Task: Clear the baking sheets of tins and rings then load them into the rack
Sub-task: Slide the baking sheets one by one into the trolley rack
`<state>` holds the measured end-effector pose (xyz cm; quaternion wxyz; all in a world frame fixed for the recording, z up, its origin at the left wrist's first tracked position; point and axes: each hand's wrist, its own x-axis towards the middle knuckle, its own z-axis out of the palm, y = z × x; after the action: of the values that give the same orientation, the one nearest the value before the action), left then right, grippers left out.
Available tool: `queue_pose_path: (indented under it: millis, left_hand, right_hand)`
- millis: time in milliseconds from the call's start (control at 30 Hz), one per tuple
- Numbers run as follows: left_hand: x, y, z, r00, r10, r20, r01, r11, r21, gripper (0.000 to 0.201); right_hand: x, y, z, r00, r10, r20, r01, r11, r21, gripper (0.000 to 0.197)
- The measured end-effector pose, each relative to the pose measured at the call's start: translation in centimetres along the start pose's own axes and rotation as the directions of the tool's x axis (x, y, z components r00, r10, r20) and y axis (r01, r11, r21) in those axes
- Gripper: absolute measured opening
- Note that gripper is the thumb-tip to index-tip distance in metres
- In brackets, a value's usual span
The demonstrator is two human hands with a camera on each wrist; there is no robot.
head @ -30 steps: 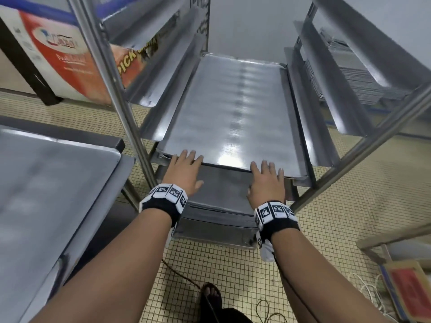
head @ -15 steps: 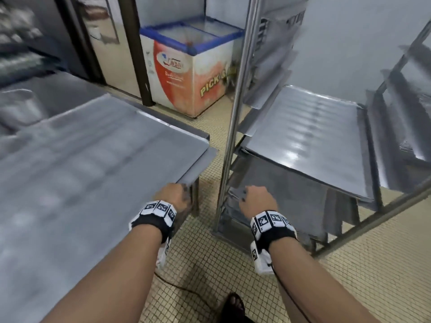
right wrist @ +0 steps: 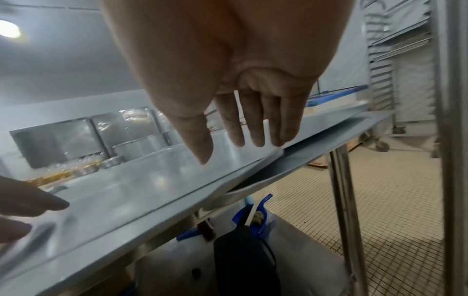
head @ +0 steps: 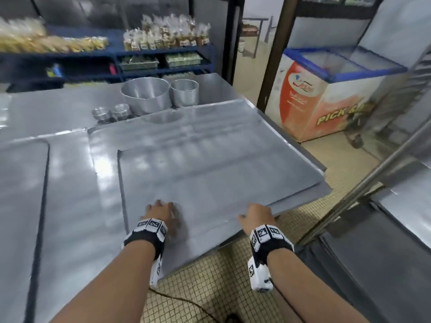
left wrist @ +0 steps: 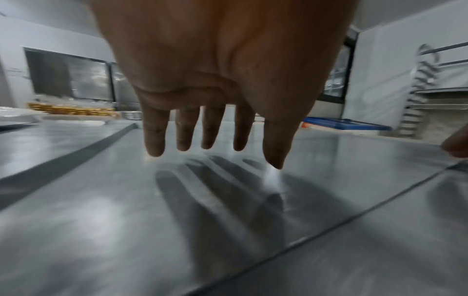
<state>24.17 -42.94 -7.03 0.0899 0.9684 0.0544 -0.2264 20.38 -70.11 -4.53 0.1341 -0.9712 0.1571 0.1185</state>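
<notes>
Hovering flat over baking sheet (head: 210, 173): left hand (head: 163, 213); right hand (head: 256, 215) at near edge.

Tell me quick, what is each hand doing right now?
Left hand: open, fingers straight above the baking sheet, holding nothing.
Right hand: open, fingers straight at the sheet's near edge, holding nothing.

Both hands (head: 161, 212) (head: 256, 215) over baking sheet (head: 210, 178) on table (head: 70, 183).
</notes>
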Motion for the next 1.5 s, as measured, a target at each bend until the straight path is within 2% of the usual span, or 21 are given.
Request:
queue_pose_path:
  millis: [67,133,300,600,933,1000,1033,1100,1167,1233,1300,1367,1500]
  left_hand:
    - [-0.5,-1.9,0.7,0.999,-0.045,0.015,0.046,0.999,-0.023,0.07]
    - [-0.8,-2.7,1.2,0.998,-0.054,0.02,0.055,0.997,-0.047,0.073]
    - [0.0,-2.6,1.4,0.997,-0.079,0.026,0.081,0.993,-0.09,0.078]
    - [0.7,-0.8,0.9,0.976,-0.217,0.031,0.219,0.967,-0.128,0.075]
    - [0.2,0.8,-0.3,0.945,-0.327,0.003,0.324,0.934,-0.154,0.061]
    - [0.2,0.2,-0.7,0.924,-0.379,-0.053,0.365,0.915,-0.174,0.053]
    - [0.0,-0.1,-0.9,0.894,-0.437,-0.1,0.413,0.89,-0.191,0.05]
    - [-0.5,-0.7,-1.4,0.801,-0.577,-0.159,0.529,0.807,-0.261,0.049]
    - [-0.9,-1.4,-1.7,0.713,-0.694,-0.098,0.611,0.684,-0.398,0.052]
    - [-0.9,-2.5,-1.6,0.669,-0.743,-0.003,0.643,0.581,-0.5,0.047]
    - [-1.0,-3.7,-1.4,0.677,-0.735,0.042,0.64,0.559,-0.528,0.037]
    - [-1.3,-4.5,-1.5,0.702,-0.71,0.055,0.625,0.578,-0.525,0.031]
    - [-2.1,-4.7,-2.7,0.757,-0.651,0.052,0.576,0.628,-0.523,0.036]
  right_hand:
    - [1.5,-1.4,0.9,0.999,0.032,0.009,-0.031,0.994,-0.108,0.039]
    - [2.8,-2.5,1.7,0.993,0.107,0.045,-0.099,0.984,-0.15,0.052]
    - [5.7,-4.5,2.4,0.956,0.246,0.157,-0.244,0.969,-0.032,0.09]
    - [11.2,-6.2,1.7,0.978,0.095,0.188,-0.077,0.992,-0.098,0.113]
    - [14.4,-7.7,1.1,0.98,-0.015,0.199,0.04,0.992,-0.123,0.111]
    - [14.2,-7.5,1.1,0.981,-0.033,0.189,0.055,0.992,-0.114,0.11]
    - [14.1,-7.3,1.2,0.983,-0.037,0.178,0.057,0.992,-0.109,0.109]
    - [13.7,-7.1,1.3,0.987,-0.039,0.153,0.055,0.994,-0.098,0.106]
    - [13.3,-7.1,1.5,0.993,-0.033,0.113,0.042,0.996,-0.076,0.101]
    - [12.5,-7.2,1.9,0.996,-0.021,0.09,0.025,0.999,-0.036,0.092]
    - [11.6,-7.2,2.6,0.997,-0.013,0.079,0.013,1.0,0.003,0.084]
    - [10.6,-7.2,3.0,0.998,0.0,0.068,-0.003,0.999,0.032,0.08]
    - [8.3,-7.3,3.3,0.998,0.033,0.061,-0.041,0.99,0.138,0.072]
